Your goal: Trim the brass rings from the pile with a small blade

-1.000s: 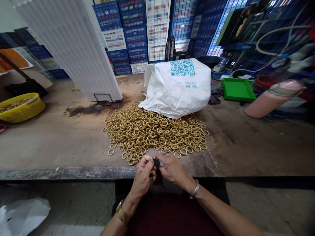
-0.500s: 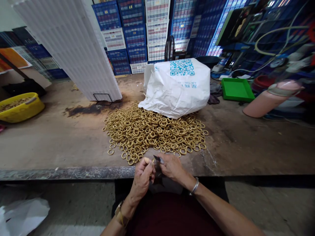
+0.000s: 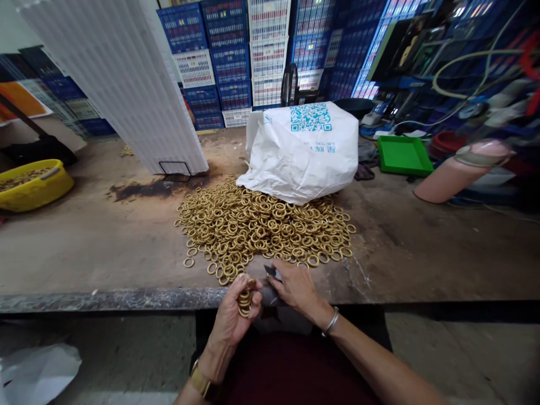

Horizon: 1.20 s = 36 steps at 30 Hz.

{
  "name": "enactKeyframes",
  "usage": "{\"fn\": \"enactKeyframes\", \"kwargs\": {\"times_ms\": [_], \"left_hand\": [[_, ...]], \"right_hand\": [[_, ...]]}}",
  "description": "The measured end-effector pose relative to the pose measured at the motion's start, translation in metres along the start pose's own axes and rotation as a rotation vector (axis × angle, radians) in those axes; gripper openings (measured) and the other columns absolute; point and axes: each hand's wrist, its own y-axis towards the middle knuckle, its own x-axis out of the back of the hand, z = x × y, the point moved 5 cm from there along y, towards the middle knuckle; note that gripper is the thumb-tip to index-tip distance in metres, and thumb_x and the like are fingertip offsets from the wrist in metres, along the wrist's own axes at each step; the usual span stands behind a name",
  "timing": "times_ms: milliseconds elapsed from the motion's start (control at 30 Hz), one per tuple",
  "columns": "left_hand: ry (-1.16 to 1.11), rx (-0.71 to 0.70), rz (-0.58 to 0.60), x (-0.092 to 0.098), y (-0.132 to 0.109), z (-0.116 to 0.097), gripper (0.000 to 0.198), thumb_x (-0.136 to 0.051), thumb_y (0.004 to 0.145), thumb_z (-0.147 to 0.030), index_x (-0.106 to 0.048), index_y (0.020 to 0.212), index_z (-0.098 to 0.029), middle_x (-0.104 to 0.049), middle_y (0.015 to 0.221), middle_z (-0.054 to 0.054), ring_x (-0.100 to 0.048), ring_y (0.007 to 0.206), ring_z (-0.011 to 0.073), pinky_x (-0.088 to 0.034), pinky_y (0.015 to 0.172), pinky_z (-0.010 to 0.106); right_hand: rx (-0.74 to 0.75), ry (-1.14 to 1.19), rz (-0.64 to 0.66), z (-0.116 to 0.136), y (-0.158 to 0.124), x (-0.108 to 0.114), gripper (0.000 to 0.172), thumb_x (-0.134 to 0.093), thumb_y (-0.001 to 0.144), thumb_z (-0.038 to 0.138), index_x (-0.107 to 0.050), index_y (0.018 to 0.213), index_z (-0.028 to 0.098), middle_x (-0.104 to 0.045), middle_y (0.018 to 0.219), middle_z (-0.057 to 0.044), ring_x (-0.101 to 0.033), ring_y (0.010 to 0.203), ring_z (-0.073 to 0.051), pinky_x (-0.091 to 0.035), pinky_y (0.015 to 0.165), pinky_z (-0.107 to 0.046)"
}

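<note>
Several brass-coloured rings [image 3: 244, 302] lie in my left hand [image 3: 234, 315], whose fingers curl around them at the table's front edge. Just to its right, my right hand [image 3: 297, 289] is closed on a small dark blade [image 3: 270, 270]; its pointed tip sticks out past the fingers toward the left hand. Most of the blade's handle, if it has one, is hidden by the fingers. Beyond both hands spreads a large pile of the same brass rings [image 3: 261, 225], with a few loose ones along its near edge.
A white printed sack [image 3: 304, 163] lies behind the pile, partly over it. At left are a yellow basin [image 3: 54, 188] and a tall white panel [image 3: 139, 101]. To the right stand a green tray [image 3: 405, 154] and a pink bottle [image 3: 442, 177]. Stacked crates [image 3: 232, 62] line the back.
My left hand has turned and opened somewhat, so the rings in its palm now show. It has shifted slightly left and down, away from the blade. My right hand stays nearly in place.
</note>
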Motion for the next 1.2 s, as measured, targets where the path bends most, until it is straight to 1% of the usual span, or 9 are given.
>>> {"fn": "enactKeyframes", "kwargs": {"times_ms": [200, 333, 433, 533, 667, 767, 1000, 1133, 1200], "left_hand": [[-0.086, 0.060, 0.047, 0.001, 0.003, 0.001, 0.019, -0.066, 0.067, -0.024, -0.056, 0.080, -0.015, -0.056, 0.070, 0.002, -0.050, 0.054, 0.0075, -0.028, 0.036, 0.012], [-0.090, 0.063, 0.024, 0.003, 0.006, 0.002, 0.019, -0.068, 0.066, -0.025, -0.053, 0.068, -0.013, -0.056, 0.071, 0.003, -0.051, 0.057, 0.0078, -0.024, 0.034, 0.010], [0.038, 0.011, -0.005, 0.001, 0.007, 0.001, 0.021, -0.069, 0.065, -0.025, -0.052, 0.067, -0.014, -0.056, 0.069, 0.002, -0.051, 0.056, 0.0073, -0.024, 0.035, 0.011], [0.311, -0.122, -0.053, 0.000, 0.007, -0.001, 0.022, -0.065, 0.069, -0.033, -0.053, 0.071, -0.014, -0.056, 0.066, 0.000, -0.049, 0.051, 0.0065, -0.028, 0.036, 0.013], [0.667, -0.306, -0.143, -0.005, 0.004, -0.003, 0.031, -0.059, 0.072, -0.039, -0.056, 0.093, -0.016, -0.053, 0.058, -0.004, -0.043, 0.042, 0.0055, -0.030, 0.037, 0.015], [0.818, -0.395, -0.122, -0.013, 0.002, -0.003, 0.031, -0.056, 0.074, -0.037, -0.058, 0.097, -0.015, -0.050, 0.053, -0.005, -0.041, 0.041, 0.0057, -0.031, 0.040, 0.016], [0.975, -0.631, -0.012, -0.027, -0.004, -0.007, 0.019, -0.053, 0.077, -0.029, -0.061, 0.089, -0.016, -0.065, 0.075, 0.003, -0.057, 0.064, 0.0131, -0.044, 0.062, 0.024], [1.054, -0.673, -0.026, -0.026, -0.006, -0.008, 0.013, -0.049, 0.079, -0.026, -0.057, 0.083, -0.017, -0.062, 0.067, 0.001, -0.056, 0.061, 0.0119, -0.043, 0.060, 0.023], [1.111, -0.697, -0.058, -0.024, -0.007, -0.010, 0.011, -0.048, 0.080, -0.024, -0.056, 0.079, -0.017, -0.060, 0.065, 0.000, -0.054, 0.059, 0.0111, -0.042, 0.059, 0.021]], "right_hand": [[-0.040, -0.016, -0.037, -0.002, -0.002, -0.005, 0.017, -0.050, 0.078, 0.028, -0.052, 0.094, 0.022, -0.060, 0.096, -0.004, -0.056, 0.076, -0.018, -0.029, 0.057, -0.025], [-0.009, 0.110, -0.035, -0.003, -0.003, -0.010, 0.017, -0.047, 0.076, 0.018, -0.052, 0.092, 0.021, -0.061, 0.083, -0.002, -0.055, 0.067, -0.015, -0.029, 0.055, -0.023], [-0.038, 0.372, -0.045, -0.004, 0.000, -0.006, 0.012, -0.044, 0.074, 0.018, -0.053, 0.081, 0.020, -0.057, 0.068, 0.001, -0.049, 0.059, -0.012, -0.030, 0.054, -0.022], [-0.157, 0.774, 0.017, -0.005, 0.004, -0.003, 0.006, -0.045, 0.069, 0.018, -0.050, 0.068, 0.018, -0.046, 0.055, 0.005, -0.040, 0.051, -0.009, -0.030, 0.049, -0.019], [-0.325, 1.191, 0.172, -0.002, 0.003, -0.009, 0.007, -0.049, 0.065, 0.024, -0.047, 0.069, 0.018, -0.041, 0.051, 0.008, -0.029, 0.043, -0.005, -0.022, 0.039, -0.018], [-0.389, 1.350, 0.244, 0.000, -0.002, -0.014, 0.012, -0.052, 0.064, 0.026, -0.045, 0.069, 0.018, -0.038, 0.050, 0.009, -0.025, 0.040, -0.003, -0.017, 0.037, -0.017], [-0.408, 1.474, 0.346, 0.011, -0.007, -0.015, 0.012, -0.051, 0.060, 0.023, -0.045, 0.069, 0.018, -0.043, 0.050, 0.009, -0.026, 0.038, -0.002, -0.015, 0.035, -0.016], [-0.394, 1.450, 0.357, 0.012, -0.007, -0.018, 0.012, -0.050, 0.062, 0.024, -0.045, 0.071, 0.018, -0.045, 0.050, 0.007, -0.029, 0.039, -0.003, -0.015, 0.035, -0.015], [-0.414, 1.364, 0.293, 0.007, -0.007, -0.019, 0.013, -0.049, 0.065, 0.028, -0.044, 0.073, 0.019, -0.046, 0.050, 0.007, -0.031, 0.039, -0.004, -0.017, 0.036, -0.016]]}}
